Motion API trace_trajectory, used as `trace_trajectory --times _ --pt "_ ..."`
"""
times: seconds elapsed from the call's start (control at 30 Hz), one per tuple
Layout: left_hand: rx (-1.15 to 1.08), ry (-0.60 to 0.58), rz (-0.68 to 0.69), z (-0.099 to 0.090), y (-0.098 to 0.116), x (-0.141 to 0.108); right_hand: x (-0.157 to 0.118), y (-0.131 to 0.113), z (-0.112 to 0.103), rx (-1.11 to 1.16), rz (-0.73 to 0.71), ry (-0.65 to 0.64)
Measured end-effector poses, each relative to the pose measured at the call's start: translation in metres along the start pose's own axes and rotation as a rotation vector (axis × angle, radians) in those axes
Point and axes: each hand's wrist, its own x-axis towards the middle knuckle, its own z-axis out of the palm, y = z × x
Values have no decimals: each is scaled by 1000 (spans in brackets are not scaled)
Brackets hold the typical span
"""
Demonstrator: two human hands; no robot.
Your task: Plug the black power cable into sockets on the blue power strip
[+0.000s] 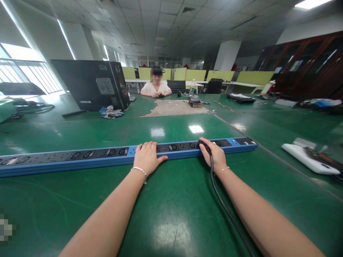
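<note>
A long blue power strip [88, 165] with a row of black sockets lies across the green table, running out of view on the left. My left hand [147, 157] grips it near the middle, fingers over the top and thumb along the front side. Farther right, my right hand [216, 156] holds a black plug [200, 143] at the strip's socket face. The fingers partly cover the plug, so how deep it sits cannot be seen. From the plug a black cord [220, 194] runs down toward me beside my right forearm.
A black computer case [93, 84] stands back left, with gloves [111, 112] beside it. Across the table [171, 123] sits another person [155, 87]. A bottle [192, 87] and a small device [194, 101] stand nearby. To the right lies a white object [308, 158].
</note>
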Motion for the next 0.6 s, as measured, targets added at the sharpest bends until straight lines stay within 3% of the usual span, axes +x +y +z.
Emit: trace_trajectory --times 0.17,0.6 --pt "2 4 7 1 0 0 2 1 10 -113 98 45" --pt "30 -20 -5 -1 1 1 0 -1 14 -162 131 14"
